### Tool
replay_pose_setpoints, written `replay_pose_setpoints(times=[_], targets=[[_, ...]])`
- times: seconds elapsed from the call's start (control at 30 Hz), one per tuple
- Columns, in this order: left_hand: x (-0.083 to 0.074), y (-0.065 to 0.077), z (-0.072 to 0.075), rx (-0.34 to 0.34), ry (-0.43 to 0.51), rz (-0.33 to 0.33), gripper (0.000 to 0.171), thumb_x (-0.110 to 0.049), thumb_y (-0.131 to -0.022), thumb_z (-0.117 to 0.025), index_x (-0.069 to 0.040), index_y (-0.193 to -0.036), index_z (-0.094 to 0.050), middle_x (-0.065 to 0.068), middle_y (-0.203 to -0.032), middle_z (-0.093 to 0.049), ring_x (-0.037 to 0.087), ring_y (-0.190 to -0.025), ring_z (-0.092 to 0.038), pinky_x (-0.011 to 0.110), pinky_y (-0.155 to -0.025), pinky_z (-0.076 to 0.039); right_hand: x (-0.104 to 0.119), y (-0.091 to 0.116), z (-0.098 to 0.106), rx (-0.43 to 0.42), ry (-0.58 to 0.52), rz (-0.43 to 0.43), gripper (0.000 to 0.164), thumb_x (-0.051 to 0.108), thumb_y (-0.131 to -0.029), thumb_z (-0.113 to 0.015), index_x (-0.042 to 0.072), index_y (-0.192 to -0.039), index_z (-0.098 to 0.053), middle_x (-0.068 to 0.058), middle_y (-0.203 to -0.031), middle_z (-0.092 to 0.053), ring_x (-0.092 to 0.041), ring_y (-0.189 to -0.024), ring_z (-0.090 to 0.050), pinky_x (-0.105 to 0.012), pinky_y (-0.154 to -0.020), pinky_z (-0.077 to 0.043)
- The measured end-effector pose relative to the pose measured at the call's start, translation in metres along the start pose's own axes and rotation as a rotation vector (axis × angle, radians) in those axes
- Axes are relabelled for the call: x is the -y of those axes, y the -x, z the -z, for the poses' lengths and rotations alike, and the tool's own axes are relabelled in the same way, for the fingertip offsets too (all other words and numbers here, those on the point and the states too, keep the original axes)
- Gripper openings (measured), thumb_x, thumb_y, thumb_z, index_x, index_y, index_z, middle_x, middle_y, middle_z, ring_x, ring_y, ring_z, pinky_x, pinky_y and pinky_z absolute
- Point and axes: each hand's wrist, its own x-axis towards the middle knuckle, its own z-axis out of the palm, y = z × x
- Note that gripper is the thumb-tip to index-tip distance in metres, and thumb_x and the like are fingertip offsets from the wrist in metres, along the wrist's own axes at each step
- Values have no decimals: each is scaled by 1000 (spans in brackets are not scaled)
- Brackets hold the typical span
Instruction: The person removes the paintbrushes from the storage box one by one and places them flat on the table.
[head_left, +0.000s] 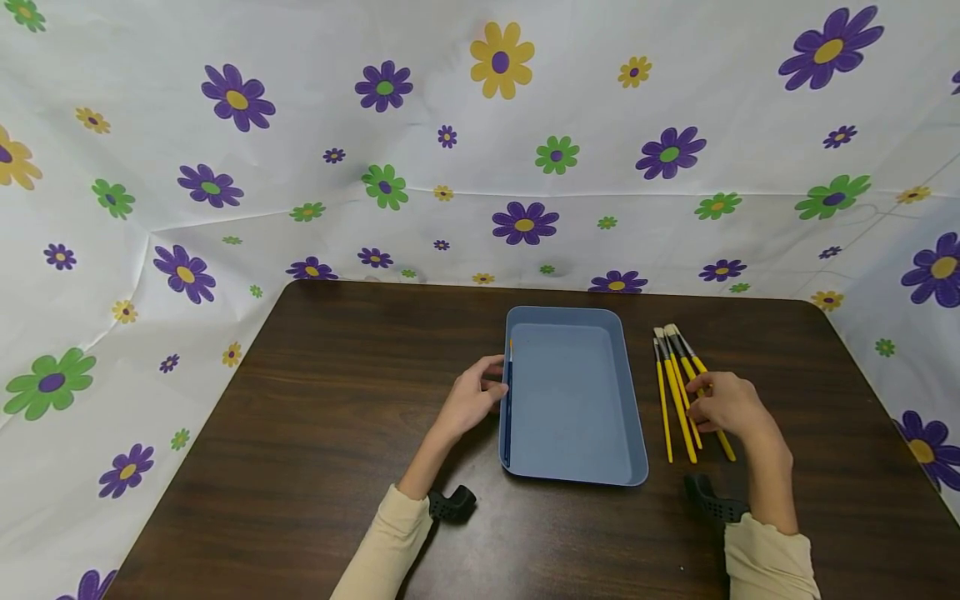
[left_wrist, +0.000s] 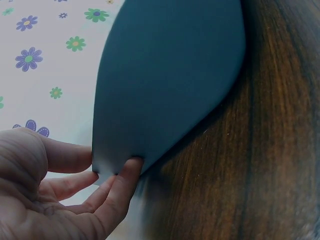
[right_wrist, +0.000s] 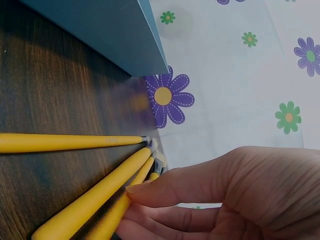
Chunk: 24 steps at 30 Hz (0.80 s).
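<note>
hands apart: the left hand [head_left: 469, 400] pinches the blue tray [head_left: 577, 396] by its left edge, probably steadying it; the right hand [head_left: 726, 404] pinches a yellow brush [right_wrist: 110, 217] among others toward the right edge of the table [head_left: 813, 408].

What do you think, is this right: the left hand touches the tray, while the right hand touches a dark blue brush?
Not quite: the right hand touches a yellow brush, as the right wrist view shows. The left hand does touch the tray.
</note>
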Motion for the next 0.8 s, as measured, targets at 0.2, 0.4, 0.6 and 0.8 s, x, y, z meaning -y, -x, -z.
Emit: replay_pose_setpoints(times=[0.2, 0.4, 0.6, 0.8], targets=[[0, 0, 0, -2, 2, 0, 49, 1, -99, -59, 3, -148, -51, 26, -134, -60, 34, -106, -68, 41, -75, -62, 1, 3, 0, -17, -1, 16, 36, -10, -92, -62, -23, -124, -51, -28, -95, -58, -25, -77, -69, -39, -68, -63], [0, 2, 1, 3, 5, -1, 49, 1, -100, -59, 2, -148, -51, 26, -134, -59, 34, -106, -68, 41, -74, -62, 5, 5, 0, -28, 8, 18, 35, -9, -93, -62, -23, -123, -52, -29, -95, -59, -26, -77, -69, -40, -68, -63], [0, 2, 1, 7, 2, -1, 49, 1, -100, -59, 2, -148, -51, 26, -134, -59, 34, -107, -67, 41, -75, -62, 13, 11, 0, -51, 61, 29, 36, -3, -95, -63, -21, -124, -53, -27, -93, -63, -23, -73, -68, -40, -68, -63], [1, 2, 1, 4, -1, -5, 49, 1, -100, -59, 2, -148, -51, 26, -134, -59, 34, -106, -68, 40, -74, -62, 27, 22, 1, -67, 121, 112, 36, 5, -102, -59, -21, -125, -52, -23, -89, -68, -24, -72, -69, -43, -68, -61]])
